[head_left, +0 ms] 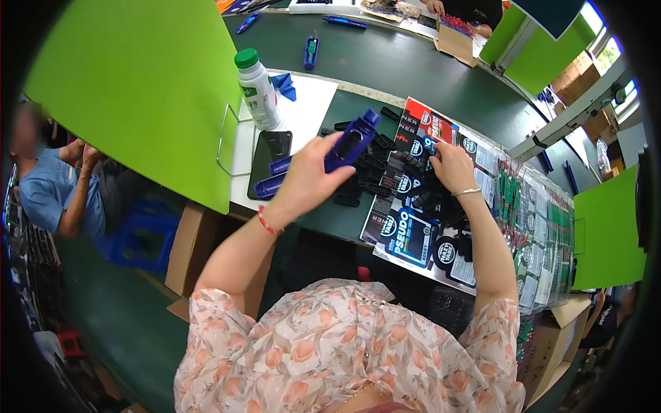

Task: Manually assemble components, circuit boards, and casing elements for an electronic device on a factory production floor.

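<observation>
One blue casing (339, 155), likely unfinished, is gripped in the left hand (313, 175), right hand (453, 167), hold unclear, over black pieces (428, 199) seemingly unused toward the counter's (320, 215) near edge.

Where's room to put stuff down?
On the far green tabletop, between the open blue case and the cardboard box; a smaller patch between the phone and black parts. It's crowded around the right hand, where black parts litter printed sheets.

L hand (310, 175) w/ blue plastic casing (341, 151)
</observation>
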`<move>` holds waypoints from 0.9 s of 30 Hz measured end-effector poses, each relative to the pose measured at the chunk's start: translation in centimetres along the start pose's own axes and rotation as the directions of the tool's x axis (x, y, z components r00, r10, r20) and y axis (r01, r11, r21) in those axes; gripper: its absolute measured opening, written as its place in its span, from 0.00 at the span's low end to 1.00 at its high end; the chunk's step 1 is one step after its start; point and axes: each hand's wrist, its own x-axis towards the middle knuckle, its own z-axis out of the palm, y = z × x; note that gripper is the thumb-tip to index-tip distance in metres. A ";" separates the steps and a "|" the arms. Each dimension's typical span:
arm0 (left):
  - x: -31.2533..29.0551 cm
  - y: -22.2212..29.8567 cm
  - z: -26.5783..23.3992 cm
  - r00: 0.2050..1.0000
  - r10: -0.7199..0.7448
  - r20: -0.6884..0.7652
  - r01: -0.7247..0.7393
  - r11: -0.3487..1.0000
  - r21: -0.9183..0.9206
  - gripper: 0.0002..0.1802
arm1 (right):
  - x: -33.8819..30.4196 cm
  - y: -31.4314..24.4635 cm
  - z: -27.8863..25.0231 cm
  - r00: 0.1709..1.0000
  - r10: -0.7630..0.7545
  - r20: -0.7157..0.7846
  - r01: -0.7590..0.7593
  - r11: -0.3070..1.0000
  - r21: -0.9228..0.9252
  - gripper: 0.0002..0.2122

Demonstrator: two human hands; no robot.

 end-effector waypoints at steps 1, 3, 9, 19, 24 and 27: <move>-0.9 -0.2 0.6 0.995 -0.086 0.043 0.092 0.983 -0.159 0.33 | 0.3 -0.2 0.3 0.999 0.014 0.031 -0.014 1.000 -0.025 0.09; -1.9 0.9 1.8 0.970 -0.208 0.130 0.244 0.871 -0.426 0.33 | 0.3 0.2 0.8 0.999 0.016 0.031 -0.015 0.999 -0.039 0.10; -3.8 4.4 6.2 0.868 -0.334 0.368 0.487 0.432 -0.759 0.23 | -1.6 0.3 1.2 0.997 -0.001 -0.079 0.013 0.989 0.144 0.11; -3.7 6.4 12.1 0.833 -0.291 0.470 0.552 0.393 -0.736 0.19 | -9.1 16.4 -6.2 0.844 0.399 -0.360 -0.433 0.901 -0.015 0.08; -3.6 6.8 13.5 0.812 -0.290 0.507 0.583 0.353 -0.732 0.23 | -8.8 19.4 -6.0 0.823 0.553 -0.129 -0.555 0.832 0.024 0.12; -3.7 6.7 13.6 0.802 -0.258 0.539 0.597 0.321 -0.735 0.26 | -7.2 16.3 -5.2 0.759 0.649 -0.048 -0.649 0.749 -0.132 0.14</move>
